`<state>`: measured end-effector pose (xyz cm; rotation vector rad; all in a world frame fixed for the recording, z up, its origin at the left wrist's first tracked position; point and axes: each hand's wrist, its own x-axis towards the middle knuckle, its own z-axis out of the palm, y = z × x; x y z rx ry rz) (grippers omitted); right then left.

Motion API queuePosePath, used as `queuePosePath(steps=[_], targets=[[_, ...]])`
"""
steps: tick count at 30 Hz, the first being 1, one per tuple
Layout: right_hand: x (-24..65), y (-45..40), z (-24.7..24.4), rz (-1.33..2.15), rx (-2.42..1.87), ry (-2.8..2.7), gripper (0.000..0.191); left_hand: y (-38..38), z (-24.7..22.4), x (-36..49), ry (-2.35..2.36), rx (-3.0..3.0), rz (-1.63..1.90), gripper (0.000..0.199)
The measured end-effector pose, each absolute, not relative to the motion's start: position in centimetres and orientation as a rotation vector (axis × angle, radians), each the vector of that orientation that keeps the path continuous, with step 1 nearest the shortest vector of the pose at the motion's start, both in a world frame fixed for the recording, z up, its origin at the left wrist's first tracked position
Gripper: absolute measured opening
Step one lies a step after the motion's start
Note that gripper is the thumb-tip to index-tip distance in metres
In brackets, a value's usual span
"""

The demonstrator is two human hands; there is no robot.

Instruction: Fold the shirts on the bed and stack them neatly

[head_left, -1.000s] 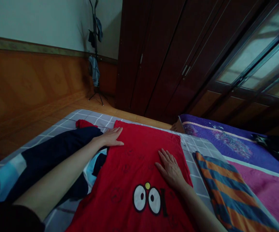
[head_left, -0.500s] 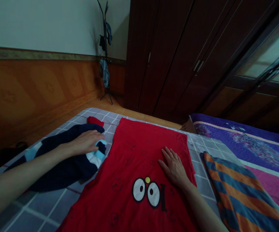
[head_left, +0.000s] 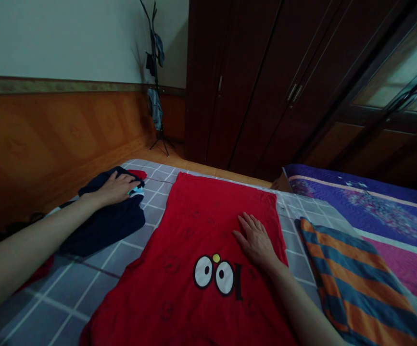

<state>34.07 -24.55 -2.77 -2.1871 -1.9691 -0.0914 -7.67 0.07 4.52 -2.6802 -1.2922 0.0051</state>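
Observation:
A red shirt (head_left: 194,216) with two cartoon eyes lies spread on the grey checked bedsheet (head_left: 85,295). My right hand (head_left: 257,240) rests flat on its right side, fingers spread. To the left, my left hand (head_left: 118,187) lies on a bunched dark navy garment (head_left: 103,226) with light blue and white parts; its fingers are slightly apart on the cloth. A bit of red cloth (head_left: 138,174) shows behind the navy garment. On the right lies a folded orange and blue striped garment (head_left: 360,278).
Beyond the bed stand a dark wooden wardrobe (head_left: 244,86) and a coat rack (head_left: 157,72) with clothes. At the right is a purple and pink floral bedcover (head_left: 385,211). An orange-panelled wall (head_left: 49,134) runs along the left.
My left hand has moved away and to the left, and the navy garment has shifted with it, uncovering more sheet beside the red shirt. My right hand stays on the red shirt.

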Motion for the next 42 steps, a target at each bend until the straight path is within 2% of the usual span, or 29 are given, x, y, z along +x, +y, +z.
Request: queuePosePath(steps=[3,7,11,18,24,27,31,35,38,42], targets=[[34.0,-24.6,-2.7,-0.08,-2.188,-1.964,0.058,-2.6,6.0,-5.8,-1.262,-2.685,-0.15,0.05],[33.9,-24.6,-2.6,-0.092,-2.182,-1.968,0.058,-8.5,5.5,-2.5,-1.234,-2.863,-0.123,0.032],[33.9,-24.6,-2.5,-0.11,-2.194,-1.973,0.058,-12.9,3.3,-1.1,-1.557,-3.013,-0.028,0.029],[33.7,-24.6,-2.3,-0.106,-2.206,-1.972,0.056,-14.3,1.9,-2.4,-1.907,-3.268,-0.269,0.035],[33.6,-24.7,-1.9,-0.106,-2.208,-1.968,0.056,-15.5,2.6,-2.6,-2.937,-3.268,-1.087,0.029],[33.6,-24.8,-1.9,-0.113,-2.199,-1.97,0.055,-15.9,2.5,-3.4,-3.167,-3.237,-1.059,0.036],[33.7,-24.8,-2.1,-0.115,-2.176,-1.971,0.055,-15.6,1.7,-5.8,-2.858,-3.42,-0.65,0.051],[33.8,-24.8,-2.2,-0.106,-2.165,-1.966,0.055,-15.2,2.6,-7.2,-2.196,-3.332,0.021,0.042],[33.7,-24.7,-2.3,-0.104,-2.17,-1.965,0.055,-15.5,4.6,-5.4,-1.697,-3.141,-0.03,0.034],[33.7,-24.7,-2.3,-0.107,-2.184,-1.961,0.056,-16.9,5.4,1.2,-1.104,-3.253,-0.285,0.042]])
